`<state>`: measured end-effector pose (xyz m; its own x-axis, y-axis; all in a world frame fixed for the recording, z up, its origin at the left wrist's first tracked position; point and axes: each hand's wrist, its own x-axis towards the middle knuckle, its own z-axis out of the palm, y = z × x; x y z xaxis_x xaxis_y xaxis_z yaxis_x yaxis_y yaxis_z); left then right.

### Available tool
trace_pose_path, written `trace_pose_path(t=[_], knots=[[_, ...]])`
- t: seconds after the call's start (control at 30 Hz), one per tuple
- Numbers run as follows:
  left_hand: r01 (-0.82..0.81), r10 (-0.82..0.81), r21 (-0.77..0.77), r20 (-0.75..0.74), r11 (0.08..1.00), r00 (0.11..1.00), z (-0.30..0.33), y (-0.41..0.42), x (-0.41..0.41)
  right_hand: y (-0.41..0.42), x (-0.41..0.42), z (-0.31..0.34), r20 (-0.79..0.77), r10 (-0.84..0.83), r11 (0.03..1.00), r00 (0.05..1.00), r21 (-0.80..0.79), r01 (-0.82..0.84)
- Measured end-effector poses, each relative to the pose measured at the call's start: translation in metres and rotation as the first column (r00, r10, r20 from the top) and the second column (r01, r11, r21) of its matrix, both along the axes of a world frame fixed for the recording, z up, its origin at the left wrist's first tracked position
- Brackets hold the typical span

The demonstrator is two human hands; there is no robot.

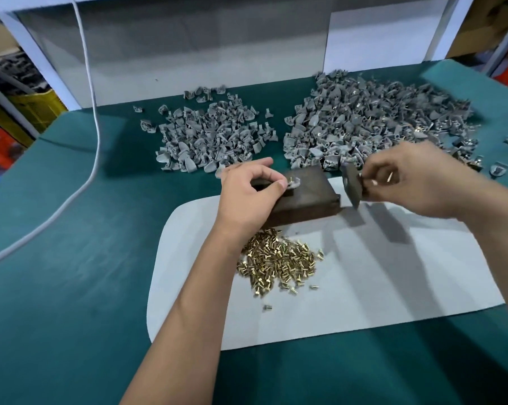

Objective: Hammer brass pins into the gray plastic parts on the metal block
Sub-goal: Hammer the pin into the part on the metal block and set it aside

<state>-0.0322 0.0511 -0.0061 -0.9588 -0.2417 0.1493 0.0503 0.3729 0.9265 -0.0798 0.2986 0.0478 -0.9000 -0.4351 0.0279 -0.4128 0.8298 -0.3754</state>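
Note:
A dark metal block (305, 197) lies on a white mat (364, 287). My left hand (247, 194) pinches a gray plastic part (294, 182) on the block's top, and a brass pin stands in the part. Just right of the block, my right hand (416, 179) grips a hammer; its dark head (351, 185) hangs tilted and motion-blurred above the mat. A brass pin (389, 177) also shows between the right fingers. Loose brass pins (279, 261) lie in a heap on the mat in front of the block.
Two heaps of gray plastic parts sit behind the block on the green cloth, a smaller left heap (212, 135) and a larger right heap (378, 118) with brass showing in it. A white cable (92, 83) runs down the left side. A white panel stands at the back.

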Motion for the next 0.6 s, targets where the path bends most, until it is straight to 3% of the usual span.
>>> trace_pose_path(t=[0.13,0.27,0.37,0.47,0.6], knots=[[0.007,-0.007,0.004,0.000,1.000,1.000,0.001,0.001,0.000,-0.001,0.005,-0.008,0.047,-0.006,0.994,0.999,0.113,0.001],[0.010,-0.010,0.000,-0.006,1.000,1.000,0.000,0.001,0.000,-0.009,0.001,0.002,-0.140,-0.012,1.000,0.990,-0.017,0.009],[0.011,-0.011,0.007,-0.018,1.000,1.000,-0.001,0.002,0.000,-0.036,0.005,0.002,-0.188,0.077,0.990,0.979,-0.103,-0.098],[0.026,-0.025,0.012,-0.049,1.000,0.998,0.000,0.001,0.000,-0.062,0.009,-0.008,-0.217,0.236,0.967,0.947,-0.048,-0.251],[0.025,-0.023,0.018,-0.089,1.000,0.996,0.000,-0.001,-0.001,-0.069,0.003,-0.013,-0.314,0.270,0.952,0.910,-0.055,-0.302]])
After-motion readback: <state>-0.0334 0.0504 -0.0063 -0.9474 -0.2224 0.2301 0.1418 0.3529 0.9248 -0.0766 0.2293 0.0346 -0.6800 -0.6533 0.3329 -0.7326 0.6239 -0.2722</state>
